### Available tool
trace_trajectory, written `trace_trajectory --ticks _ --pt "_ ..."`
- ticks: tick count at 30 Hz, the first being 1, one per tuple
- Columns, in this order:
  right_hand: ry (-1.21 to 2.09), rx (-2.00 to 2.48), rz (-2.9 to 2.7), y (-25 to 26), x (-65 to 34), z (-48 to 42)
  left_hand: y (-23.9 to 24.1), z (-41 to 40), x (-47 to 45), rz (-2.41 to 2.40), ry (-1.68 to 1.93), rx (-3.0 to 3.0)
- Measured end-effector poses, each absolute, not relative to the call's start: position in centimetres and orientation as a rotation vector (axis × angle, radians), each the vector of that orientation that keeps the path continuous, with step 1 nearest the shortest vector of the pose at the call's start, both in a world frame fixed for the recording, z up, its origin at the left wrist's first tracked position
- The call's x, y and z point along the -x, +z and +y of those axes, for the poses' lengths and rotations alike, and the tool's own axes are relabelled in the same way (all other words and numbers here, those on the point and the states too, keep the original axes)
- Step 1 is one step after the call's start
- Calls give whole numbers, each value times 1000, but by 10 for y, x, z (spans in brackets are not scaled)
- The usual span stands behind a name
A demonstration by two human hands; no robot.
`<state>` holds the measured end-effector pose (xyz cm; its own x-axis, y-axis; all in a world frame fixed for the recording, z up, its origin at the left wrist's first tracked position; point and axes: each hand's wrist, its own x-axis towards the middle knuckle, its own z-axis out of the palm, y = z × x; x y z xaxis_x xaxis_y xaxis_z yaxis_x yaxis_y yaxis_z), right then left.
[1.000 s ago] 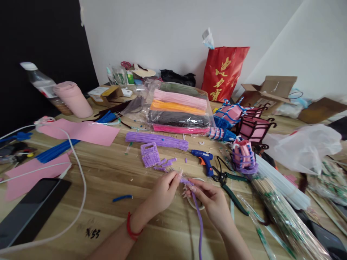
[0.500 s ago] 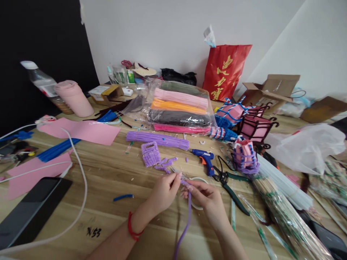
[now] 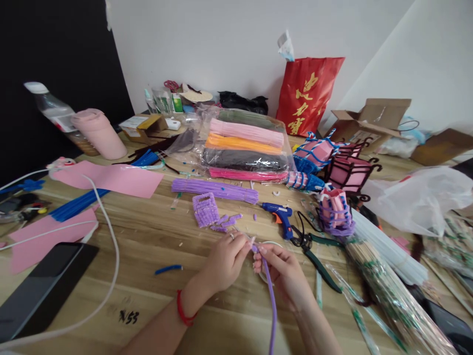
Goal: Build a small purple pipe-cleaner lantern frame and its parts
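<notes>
A purple pipe cleaner (image 3: 272, 305) hangs down between my forearms, its upper end pinched in both hands. My left hand (image 3: 226, 261) is closed around the wound tip, with a thin silvery thing barely showing at its fingers. Close beside it, my right hand (image 3: 286, 271) grips the strand between thumb and forefinger. Just beyond lie short twisted purple pieces (image 3: 225, 224) and a purple ribbed panel (image 3: 205, 209) made of coiled stems. A roll of tape (image 3: 268, 281) is partly hidden behind my right hand.
A blue glue gun (image 3: 279, 214) and green-handled pliers (image 3: 321, 268) lie to the right, near small pink lanterns (image 3: 335, 209). Behind is a purple stem bundle (image 3: 214, 191) and a bag of coloured stems (image 3: 246, 143). A phone (image 3: 44, 286) and white cable (image 3: 114, 256) lie left.
My left hand has rolled over at the wound tip, showing its back and a ring. My right hand has shifted slightly right, and the pipe cleaner's hanging length has swung right.
</notes>
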<state>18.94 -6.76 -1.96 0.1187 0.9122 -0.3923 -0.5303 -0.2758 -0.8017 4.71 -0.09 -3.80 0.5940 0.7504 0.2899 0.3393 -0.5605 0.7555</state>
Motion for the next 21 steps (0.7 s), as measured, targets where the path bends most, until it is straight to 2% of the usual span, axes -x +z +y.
trace_trajectory --ticks 13,21 --pt "1177 1358 -888 -21 -192 -71 -37 -3 -50 895 773 -1857" --pt "848 1450 -1165 -35 -194 -76 -34 -3 -50 860 767 -1842"
